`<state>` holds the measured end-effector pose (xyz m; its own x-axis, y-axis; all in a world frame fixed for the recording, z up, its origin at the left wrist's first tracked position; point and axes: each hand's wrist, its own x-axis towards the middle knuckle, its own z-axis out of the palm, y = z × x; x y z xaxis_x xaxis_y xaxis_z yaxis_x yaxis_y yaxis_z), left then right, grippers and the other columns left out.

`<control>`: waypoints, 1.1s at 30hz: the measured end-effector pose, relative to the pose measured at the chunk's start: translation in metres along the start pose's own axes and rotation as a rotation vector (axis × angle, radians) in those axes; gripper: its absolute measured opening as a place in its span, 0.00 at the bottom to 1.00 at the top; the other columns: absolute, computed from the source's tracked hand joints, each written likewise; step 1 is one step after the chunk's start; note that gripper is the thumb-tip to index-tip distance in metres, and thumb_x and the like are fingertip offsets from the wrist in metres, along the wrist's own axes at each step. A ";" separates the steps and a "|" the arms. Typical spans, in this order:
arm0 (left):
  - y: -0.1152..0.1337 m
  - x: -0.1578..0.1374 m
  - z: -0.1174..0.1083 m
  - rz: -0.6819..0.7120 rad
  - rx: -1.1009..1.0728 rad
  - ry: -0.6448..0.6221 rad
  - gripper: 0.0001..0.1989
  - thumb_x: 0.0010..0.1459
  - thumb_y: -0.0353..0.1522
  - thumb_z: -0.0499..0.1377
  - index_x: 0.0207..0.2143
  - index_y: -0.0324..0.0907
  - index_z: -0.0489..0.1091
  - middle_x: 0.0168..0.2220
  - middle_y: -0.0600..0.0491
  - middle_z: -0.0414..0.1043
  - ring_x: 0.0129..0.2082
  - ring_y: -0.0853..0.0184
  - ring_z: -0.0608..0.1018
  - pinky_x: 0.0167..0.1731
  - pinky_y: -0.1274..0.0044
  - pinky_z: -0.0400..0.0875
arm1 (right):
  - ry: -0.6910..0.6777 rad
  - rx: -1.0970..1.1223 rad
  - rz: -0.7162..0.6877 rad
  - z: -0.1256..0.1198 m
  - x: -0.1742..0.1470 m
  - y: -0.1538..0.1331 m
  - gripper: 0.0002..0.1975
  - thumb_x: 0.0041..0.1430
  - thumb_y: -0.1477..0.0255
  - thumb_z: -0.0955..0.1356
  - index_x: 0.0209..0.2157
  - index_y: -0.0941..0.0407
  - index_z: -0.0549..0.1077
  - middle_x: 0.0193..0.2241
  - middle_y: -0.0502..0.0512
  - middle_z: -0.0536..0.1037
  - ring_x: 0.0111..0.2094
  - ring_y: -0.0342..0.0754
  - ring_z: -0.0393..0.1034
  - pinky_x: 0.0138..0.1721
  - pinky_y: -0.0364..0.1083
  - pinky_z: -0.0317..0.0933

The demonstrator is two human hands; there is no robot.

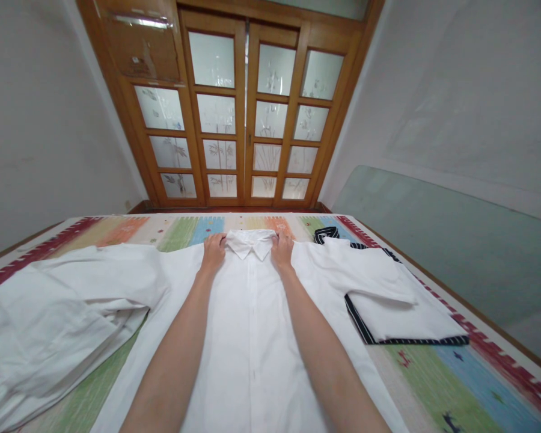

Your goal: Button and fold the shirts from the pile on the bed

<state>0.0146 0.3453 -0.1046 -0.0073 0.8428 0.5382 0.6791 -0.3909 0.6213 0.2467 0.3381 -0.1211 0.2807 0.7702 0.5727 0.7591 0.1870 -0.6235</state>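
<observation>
A white button-up shirt (pixel 251 319) lies spread out, front upward, with its collar (pixel 250 240) at the far end. My left hand (pixel 214 249) is closed on the left side of the collar. On the collar's right side, my right hand (pixel 282 246) grips the cloth in the same way. Both arms reach forward over the shirt's front. Its right sleeve (pixel 379 273) rests across a folded white garment with black striped trim (pixel 415 325).
Rumpled white cloth (pixel 63 307) lies on the left. Beneath everything is a patterned, multicoloured cover (pixel 433 385). A pale green panel (pixel 455 240) leans along the right wall. Wooden doors with glass panes (pixel 246 120) stand beyond the far edge.
</observation>
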 end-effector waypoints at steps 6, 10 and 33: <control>-0.002 0.000 0.002 0.054 0.021 0.038 0.10 0.50 0.26 0.56 0.35 0.43 0.72 0.37 0.47 0.72 0.44 0.56 0.70 0.51 0.64 0.61 | 0.053 -0.031 -0.021 0.000 0.000 -0.001 0.13 0.56 0.80 0.58 0.38 0.55 0.70 0.37 0.58 0.71 0.44 0.55 0.59 0.50 0.53 0.52; 0.001 0.000 0.002 0.050 -0.044 0.043 0.09 0.49 0.24 0.54 0.33 0.41 0.70 0.37 0.47 0.69 0.40 0.59 0.72 0.46 0.68 0.66 | 0.057 0.004 -0.017 0.000 0.002 0.002 0.14 0.57 0.79 0.58 0.39 0.56 0.72 0.39 0.59 0.67 0.44 0.53 0.61 0.50 0.51 0.56; 0.027 -0.017 0.005 -0.122 0.480 -0.315 0.17 0.65 0.31 0.48 0.55 0.36 0.60 0.49 0.40 0.74 0.51 0.58 0.75 0.52 0.70 0.64 | -0.231 -0.323 0.276 -0.012 -0.006 -0.014 0.14 0.61 0.80 0.59 0.42 0.57 0.73 0.37 0.60 0.77 0.41 0.51 0.71 0.40 0.45 0.59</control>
<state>0.0371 0.3224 -0.0993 0.0628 0.9692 0.2381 0.9440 -0.1352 0.3011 0.2415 0.3231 -0.1095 0.3876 0.8863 0.2534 0.8285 -0.2144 -0.5174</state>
